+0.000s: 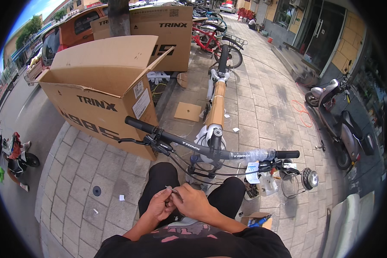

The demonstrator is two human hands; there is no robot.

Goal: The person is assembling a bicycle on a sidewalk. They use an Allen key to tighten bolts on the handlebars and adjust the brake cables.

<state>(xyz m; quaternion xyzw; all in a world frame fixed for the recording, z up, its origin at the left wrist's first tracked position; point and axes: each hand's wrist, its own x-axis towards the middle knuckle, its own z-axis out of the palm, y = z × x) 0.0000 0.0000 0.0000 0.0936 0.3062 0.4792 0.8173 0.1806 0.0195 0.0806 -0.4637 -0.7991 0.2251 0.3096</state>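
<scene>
In the head view, the left hand (160,206) and right hand (193,201) pinch a small metal part (172,189) between them, apart from the handlebar (176,139). Paving (266,103) spreads rightward to a scooter (351,127); a curb edge (42,193) bounds it leftward. The tall carton (103,116) stands open, its bottom hidden; a small box (268,223) holds something blue (258,222).

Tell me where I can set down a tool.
Bare paving lies left of your knees, between the large carton and black disc; more between the white scrap beside the bicycle and the orange cord. It's crowded at your right, from the headlight to the small open carton.
</scene>
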